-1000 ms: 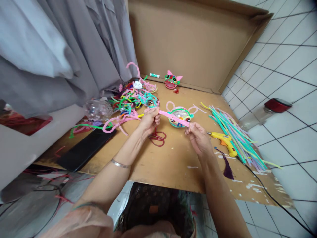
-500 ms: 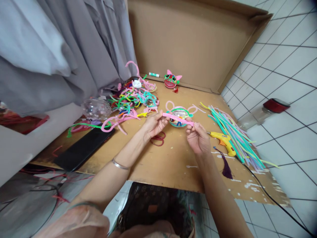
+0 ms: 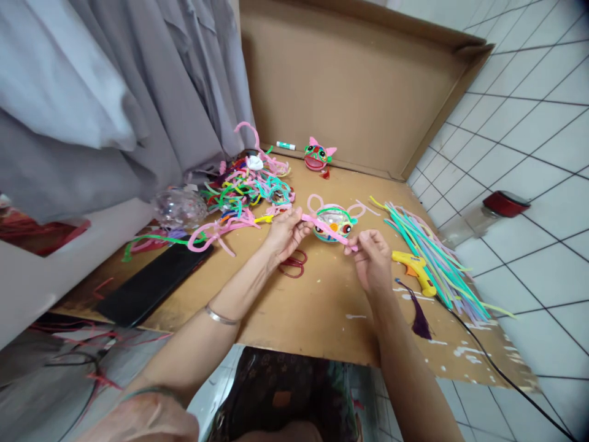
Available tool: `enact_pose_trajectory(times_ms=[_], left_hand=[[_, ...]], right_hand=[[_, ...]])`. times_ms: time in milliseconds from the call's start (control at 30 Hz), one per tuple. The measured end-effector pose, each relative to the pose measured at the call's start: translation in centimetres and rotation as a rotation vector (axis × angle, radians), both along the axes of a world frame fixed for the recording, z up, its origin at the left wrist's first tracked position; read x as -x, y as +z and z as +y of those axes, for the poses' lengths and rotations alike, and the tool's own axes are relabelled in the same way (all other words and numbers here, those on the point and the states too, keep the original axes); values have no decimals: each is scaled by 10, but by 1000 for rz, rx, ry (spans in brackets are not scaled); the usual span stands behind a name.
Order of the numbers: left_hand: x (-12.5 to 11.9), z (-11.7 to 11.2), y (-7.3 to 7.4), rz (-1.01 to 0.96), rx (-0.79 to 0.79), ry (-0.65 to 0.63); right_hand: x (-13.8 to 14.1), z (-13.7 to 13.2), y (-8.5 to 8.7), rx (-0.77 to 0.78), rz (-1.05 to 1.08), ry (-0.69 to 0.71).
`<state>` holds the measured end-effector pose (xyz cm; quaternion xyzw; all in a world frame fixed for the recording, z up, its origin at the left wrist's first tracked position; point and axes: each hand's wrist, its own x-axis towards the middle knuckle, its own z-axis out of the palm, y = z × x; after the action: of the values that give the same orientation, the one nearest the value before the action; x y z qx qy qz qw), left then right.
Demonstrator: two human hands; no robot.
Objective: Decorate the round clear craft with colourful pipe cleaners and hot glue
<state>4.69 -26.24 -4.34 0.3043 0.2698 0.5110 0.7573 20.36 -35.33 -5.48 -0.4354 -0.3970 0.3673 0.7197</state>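
Observation:
Between my hands runs a pink pipe cleaner strip, slanting down to the right above the table. My left hand pinches its left end, while the fingers of my right hand are closed on its right end. Just behind the strip lies a clear round craft piece with a green arc, dark eyes, an orange nose and pink loops at its top; the strip covers part of it. Red-handled scissors lie below my left hand, their blades hidden.
A yellow glue gun, a purple tassel and a bundle of pipe cleaners lie at right. Tangled pipe cleaners, a clear ball and a black flat object are at left. A finished-looking animal face and a glue stick stand behind.
My right hand has moved slightly right and down, so the pink strip tilts more steeply. More of the craft piece's face shows behind it. The view has shifted slightly.

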Motion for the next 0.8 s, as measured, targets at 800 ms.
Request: enact_pose_trajectory(times_ms=[800], left_hand=[[-22, -34, -30, 347, -420, -24]], right_hand=[[21, -12, -23, -164, -1490, -580]])
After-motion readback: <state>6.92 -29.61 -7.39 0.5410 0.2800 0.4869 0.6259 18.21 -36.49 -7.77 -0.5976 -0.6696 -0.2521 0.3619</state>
